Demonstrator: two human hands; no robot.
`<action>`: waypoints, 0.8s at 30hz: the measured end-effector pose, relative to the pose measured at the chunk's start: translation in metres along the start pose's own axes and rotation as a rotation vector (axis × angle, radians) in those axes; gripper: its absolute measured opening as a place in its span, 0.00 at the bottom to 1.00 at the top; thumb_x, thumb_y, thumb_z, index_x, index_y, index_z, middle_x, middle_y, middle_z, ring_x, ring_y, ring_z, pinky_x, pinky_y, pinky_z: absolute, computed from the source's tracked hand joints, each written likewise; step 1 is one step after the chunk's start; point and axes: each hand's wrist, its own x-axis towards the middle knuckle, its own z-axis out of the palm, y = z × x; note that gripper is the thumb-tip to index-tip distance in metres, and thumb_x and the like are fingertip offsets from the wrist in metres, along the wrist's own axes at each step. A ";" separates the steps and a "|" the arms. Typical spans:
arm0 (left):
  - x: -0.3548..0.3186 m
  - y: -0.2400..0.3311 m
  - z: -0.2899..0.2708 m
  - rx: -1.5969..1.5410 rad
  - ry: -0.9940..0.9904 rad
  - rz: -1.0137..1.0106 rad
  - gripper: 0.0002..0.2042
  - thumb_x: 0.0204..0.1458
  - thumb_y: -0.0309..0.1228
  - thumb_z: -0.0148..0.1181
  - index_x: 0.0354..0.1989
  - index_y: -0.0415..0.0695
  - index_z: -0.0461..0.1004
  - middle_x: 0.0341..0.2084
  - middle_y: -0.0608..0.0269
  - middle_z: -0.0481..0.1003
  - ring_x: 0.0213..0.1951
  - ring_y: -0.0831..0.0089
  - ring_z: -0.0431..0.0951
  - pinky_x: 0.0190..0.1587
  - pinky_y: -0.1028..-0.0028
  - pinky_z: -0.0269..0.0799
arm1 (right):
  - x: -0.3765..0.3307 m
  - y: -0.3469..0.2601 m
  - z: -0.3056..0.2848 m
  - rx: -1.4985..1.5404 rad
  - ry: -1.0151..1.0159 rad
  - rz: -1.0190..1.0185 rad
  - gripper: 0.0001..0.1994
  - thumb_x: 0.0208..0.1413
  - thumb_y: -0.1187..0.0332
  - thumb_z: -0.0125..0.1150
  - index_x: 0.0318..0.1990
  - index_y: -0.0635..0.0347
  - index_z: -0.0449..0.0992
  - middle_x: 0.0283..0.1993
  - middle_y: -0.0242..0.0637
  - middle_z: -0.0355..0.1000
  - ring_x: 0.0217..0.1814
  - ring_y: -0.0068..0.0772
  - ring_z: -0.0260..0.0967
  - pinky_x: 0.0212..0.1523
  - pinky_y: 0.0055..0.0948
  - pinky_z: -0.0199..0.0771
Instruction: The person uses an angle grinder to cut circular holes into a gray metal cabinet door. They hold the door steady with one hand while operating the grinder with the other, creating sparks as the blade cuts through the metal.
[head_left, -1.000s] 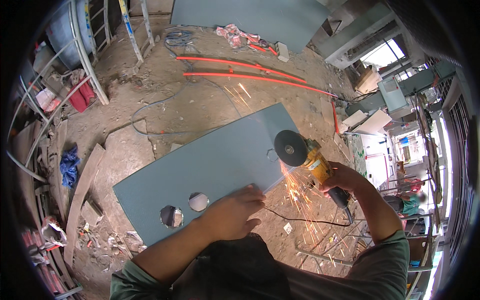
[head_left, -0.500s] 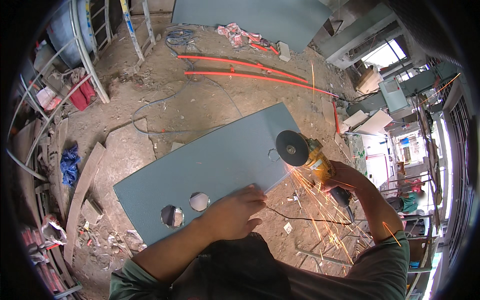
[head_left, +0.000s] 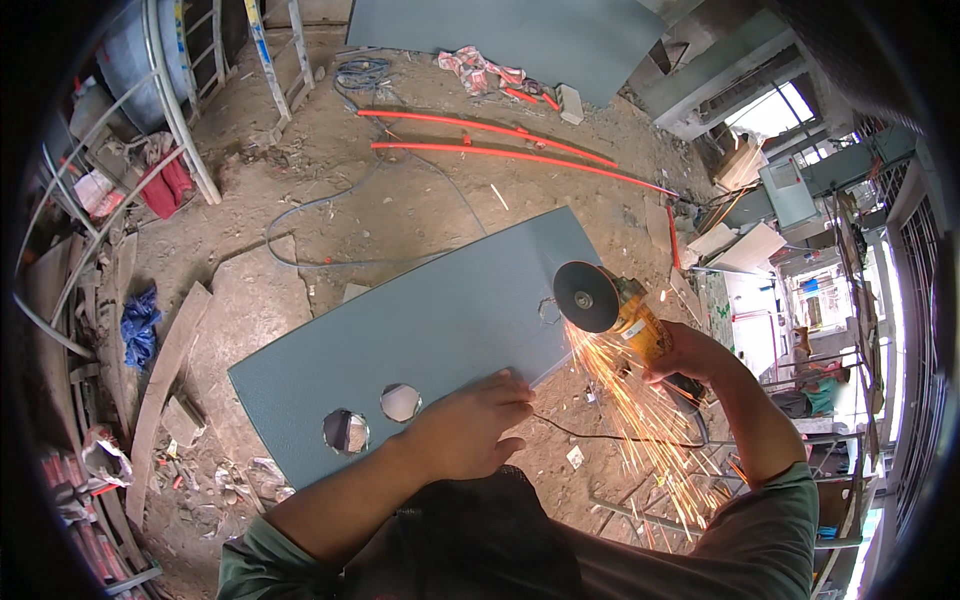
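Observation:
My right hand [head_left: 686, 356] is wrapped round the body of a yellow angle grinder [head_left: 643, 332] with a dark cutting disc [head_left: 587, 297]. The disc meets the far right part of a grey-green metal panel [head_left: 440, 310], next to a small round cut mark [head_left: 548, 311]. Bright sparks [head_left: 640, 425] stream from there toward my right forearm. My left hand [head_left: 475, 425] lies over the panel's near edge, fingers stretched out on it and thumb apart. Two round holes [head_left: 400, 403] pierce the panel left of that hand. The disc hides the exact point of contact.
A dark cord [head_left: 600, 437] runs below the grinder. Beyond the panel lie orange pipes [head_left: 520, 153], a coiled grey cable [head_left: 360, 75] and a larger grey-green sheet [head_left: 500, 30]. Ladders [head_left: 270, 70] stand at far left. Rubble and boards [head_left: 165, 400] lie at left. Another person [head_left: 825, 395] is at far right.
The spark stream has grown denser and brighter below the disc. The grinder has shifted very slightly; my left hand and the panel stay almost where they were.

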 end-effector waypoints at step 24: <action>-0.002 -0.003 0.004 0.001 0.013 0.010 0.22 0.54 0.32 0.75 0.55 0.36 0.81 0.62 0.49 0.78 0.70 0.51 0.74 0.80 0.59 0.64 | 0.003 -0.005 -0.004 -0.127 0.003 -0.060 0.23 0.45 0.69 0.78 0.49 0.62 0.77 0.35 0.38 0.81 0.34 0.29 0.79 0.42 0.37 0.79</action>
